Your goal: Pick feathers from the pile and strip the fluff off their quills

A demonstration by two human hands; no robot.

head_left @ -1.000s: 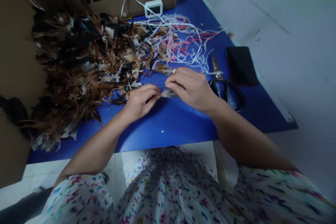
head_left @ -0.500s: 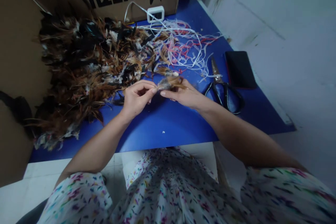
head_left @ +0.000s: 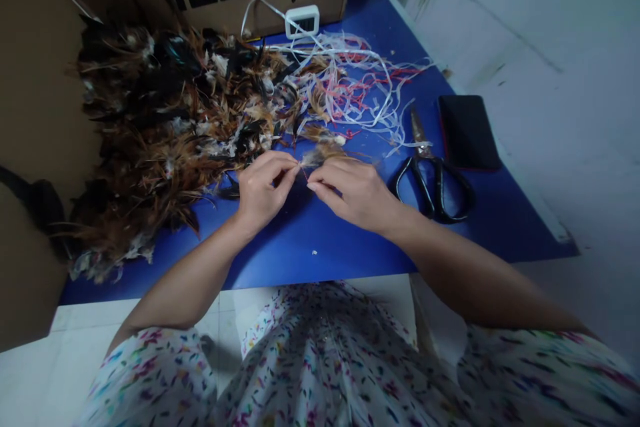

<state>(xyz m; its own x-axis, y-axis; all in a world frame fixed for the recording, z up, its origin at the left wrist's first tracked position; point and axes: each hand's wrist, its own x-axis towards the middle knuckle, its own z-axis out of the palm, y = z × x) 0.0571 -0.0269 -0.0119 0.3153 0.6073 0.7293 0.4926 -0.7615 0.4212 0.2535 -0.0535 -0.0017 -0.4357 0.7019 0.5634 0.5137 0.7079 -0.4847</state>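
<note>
My left hand [head_left: 264,188], thumb and forefinger pinched, grips the quill end of a small brown and grey feather bunch [head_left: 327,149]. The bunch points to the right, partly behind my right hand [head_left: 357,192]. A short red thread [head_left: 305,174] runs from the left fingertips to my right thumb and forefinger, which are closed on it. Just left of the hands lies a large heap of brown, black and white feathers [head_left: 200,113]. Tangled white and red strings [head_left: 360,83] spread behind the right hand.
Black-handled scissors [head_left: 434,177] lie open to the right, beside a dark phone [head_left: 469,130]. A small white digital device [head_left: 302,21] stands against a cardboard box [head_left: 225,10] at the back. The blue table [head_left: 280,260] meets a wall [head_left: 565,113] on the right.
My right hand has let go of the feathers and now pinches the red thread, its back turned upward. My left hand keeps its grip on the quill end. The view has shifted slightly.
</note>
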